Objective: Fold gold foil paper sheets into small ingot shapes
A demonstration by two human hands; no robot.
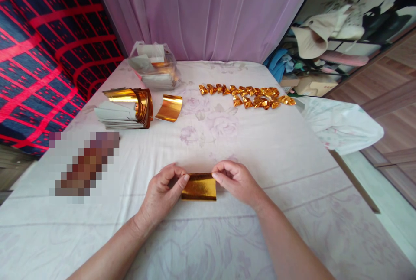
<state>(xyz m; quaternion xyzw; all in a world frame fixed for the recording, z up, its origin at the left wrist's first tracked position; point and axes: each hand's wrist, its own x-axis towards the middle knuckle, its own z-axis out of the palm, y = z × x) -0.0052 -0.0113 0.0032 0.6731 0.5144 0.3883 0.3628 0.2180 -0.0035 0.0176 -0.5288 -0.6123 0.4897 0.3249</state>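
A small sheet of shiny gold foil paper (199, 188) is held between my two hands, low over the middle of the table. My left hand (167, 184) pinches its upper left corner between thumb and fingers. At the upper right corner, my right hand (235, 180) pinches it the same way. The sheet's top edge looks slightly curled. Beyond it, a single gold foil sheet (169, 108) lies beside a stack of foil papers (125, 111) with pale backs, partly curled over. Folded gold foil pieces (256, 93) lie in rows at the back right.
A clear plastic bag (154, 65) holding more papers stands at the back left. A pixelated patch (87, 165) hides something at left. The table (208, 241) has a floral cloth. A white plastic bag (347, 124) sits off its right edge, near crowded shelves (334, 33).
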